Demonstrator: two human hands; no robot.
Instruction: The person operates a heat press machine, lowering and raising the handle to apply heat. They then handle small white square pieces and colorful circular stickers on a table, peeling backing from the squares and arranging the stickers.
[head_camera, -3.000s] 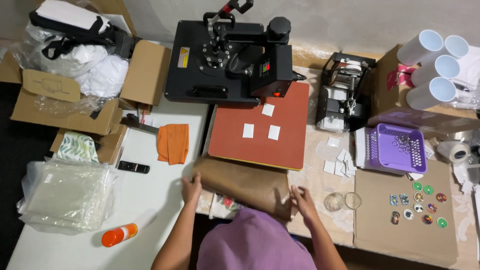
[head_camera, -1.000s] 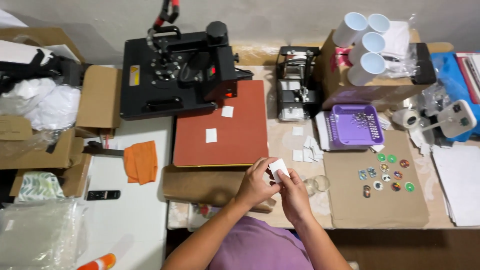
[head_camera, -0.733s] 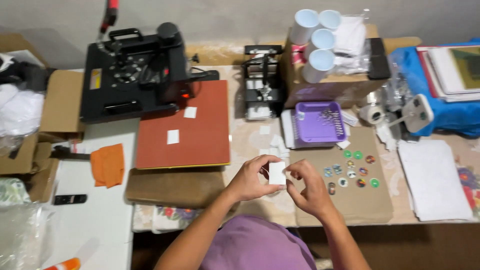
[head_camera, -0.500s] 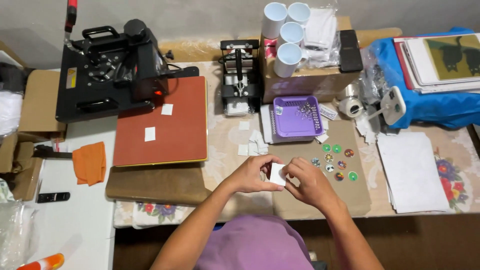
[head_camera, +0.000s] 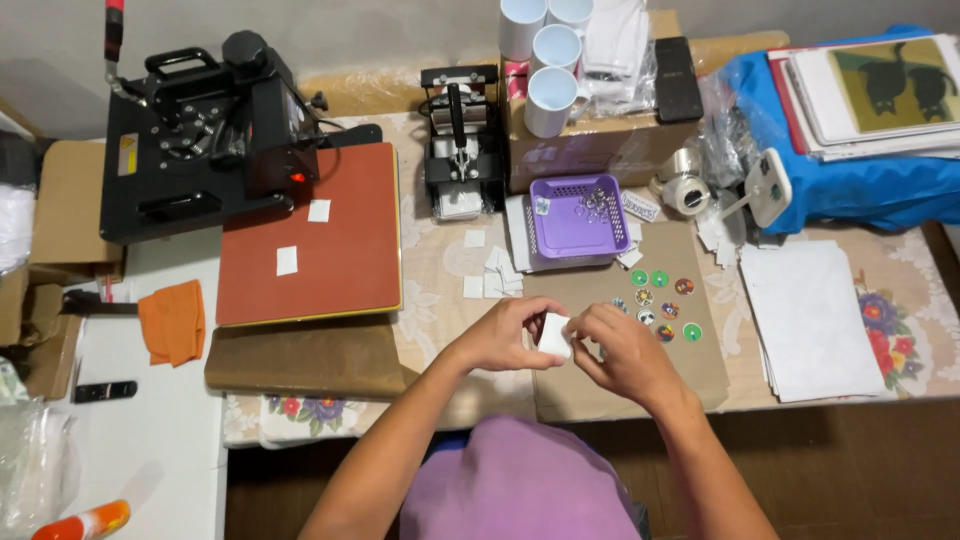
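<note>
My left hand (head_camera: 497, 336) and my right hand (head_camera: 625, 352) meet over the table's front edge, both pinching a small white square piece (head_camera: 553, 335) between their fingertips. Just beyond them several round colourful badges (head_camera: 660, 299) lie on a brown cardboard sheet (head_camera: 700, 370). More small white squares (head_camera: 490, 276) lie scattered on the tablecloth, and two sit on the red-brown pad (head_camera: 310, 236) of the black heat press (head_camera: 195, 130).
A purple basket (head_camera: 575, 217), a small black press (head_camera: 458, 140), white mugs (head_camera: 547, 60) on a cardboard box, a stack of white paper (head_camera: 808, 318), a blue bag (head_camera: 850, 180), an orange cloth (head_camera: 172, 322) and a brown sheet (head_camera: 300, 358) surround the hands.
My hands left the brown sheet, picked up a small white square and now hold it together. The view has swung to the right, bringing the blue bag and paper stack into sight.
</note>
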